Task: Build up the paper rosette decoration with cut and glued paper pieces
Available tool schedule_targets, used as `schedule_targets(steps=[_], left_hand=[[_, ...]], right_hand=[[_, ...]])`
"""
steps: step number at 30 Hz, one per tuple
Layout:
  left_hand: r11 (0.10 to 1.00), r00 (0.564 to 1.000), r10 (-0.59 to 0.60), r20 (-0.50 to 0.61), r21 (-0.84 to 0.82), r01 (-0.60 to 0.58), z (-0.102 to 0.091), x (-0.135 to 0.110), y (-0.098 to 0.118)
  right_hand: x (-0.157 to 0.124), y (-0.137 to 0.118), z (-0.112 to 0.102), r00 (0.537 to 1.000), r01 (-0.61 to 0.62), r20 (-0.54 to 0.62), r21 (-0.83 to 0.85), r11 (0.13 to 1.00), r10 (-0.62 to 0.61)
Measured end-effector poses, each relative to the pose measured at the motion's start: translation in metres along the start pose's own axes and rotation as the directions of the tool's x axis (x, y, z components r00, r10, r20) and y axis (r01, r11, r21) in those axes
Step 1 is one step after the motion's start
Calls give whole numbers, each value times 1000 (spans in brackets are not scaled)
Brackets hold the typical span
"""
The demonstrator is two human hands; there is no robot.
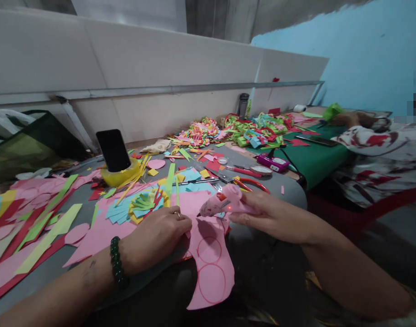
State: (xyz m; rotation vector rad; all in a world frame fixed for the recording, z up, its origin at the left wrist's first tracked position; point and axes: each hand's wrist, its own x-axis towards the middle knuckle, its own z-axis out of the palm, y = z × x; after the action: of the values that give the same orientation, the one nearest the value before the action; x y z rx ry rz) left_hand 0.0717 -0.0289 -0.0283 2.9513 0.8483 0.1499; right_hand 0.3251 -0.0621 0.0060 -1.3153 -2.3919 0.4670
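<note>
Pink glue gun (225, 203), clamped in right fingers (239, 219), points over pink paper (210, 261) beside bunched-together left fingers (181, 224).

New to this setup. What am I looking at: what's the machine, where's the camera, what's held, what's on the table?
There is no machine: these are a person's two bare hands. The single picture comes from a camera worn on that person's head, looking forward and down, so the left hand appears at left.

The right hand holds a pink glue gun, its nozzle over pink paper with drawn circles. The left hand is beside that paper; exactly what its fingertips grip is unclear.

On the gray table are a fringed paper flower, a heap of colorful paper pieces and a dark phone propped in a yellow roll. The patterned sleeve at right belongs to someone else.
</note>
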Motion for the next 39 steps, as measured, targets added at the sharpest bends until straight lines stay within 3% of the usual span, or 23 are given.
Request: schedule_targets(steps=[4,10,13,15,18,24,27,31,34,36,39], left_hand=[[1000,1000,1,1,-4,-1,0,-1,0],[999,1000,-6,-5,-46,6,0,-2,-2],[998,1000,-8,-11,-54,7,0,-1,-2],[999,1000,-9,-18,-49,8,1,0,-2],[999,999,0,-39,-50,-2,2,-1,-3],[999,998,8,-70,-51,-12,7,-4,-5],[996,997,22,-70,-81,-27,8,-3,-6],[997,997,21,-70,-67,-26,6,-3,-5],[999,997,24,-74,-37,-27,6,-2,-5],[999,997,34,-74,-35,-37,7,-2,-5],[999,997,39,-73,-32,-42,9,-2,-6]], right_hand=[[6,-2,2,996,-61,69,-20,998,63],[-8,-2,-13,991,-86,101,23,996,84],[-13,0,-14,993,-117,16,80,990,116],[-13,2,-13,978,-167,-107,97,981,177],[-13,10,-12,925,-239,-257,174,955,278],[-19,32,-19,818,-259,-398,389,884,415],[-23,27,-15,877,-270,-297,346,899,378],[-19,4,0,977,-139,-127,245,960,174],[-9,-7,9,996,-85,-10,198,976,89],[-4,-8,11,993,-118,47,139,983,112],[-2,-5,10,981,-193,34,25,981,192]])
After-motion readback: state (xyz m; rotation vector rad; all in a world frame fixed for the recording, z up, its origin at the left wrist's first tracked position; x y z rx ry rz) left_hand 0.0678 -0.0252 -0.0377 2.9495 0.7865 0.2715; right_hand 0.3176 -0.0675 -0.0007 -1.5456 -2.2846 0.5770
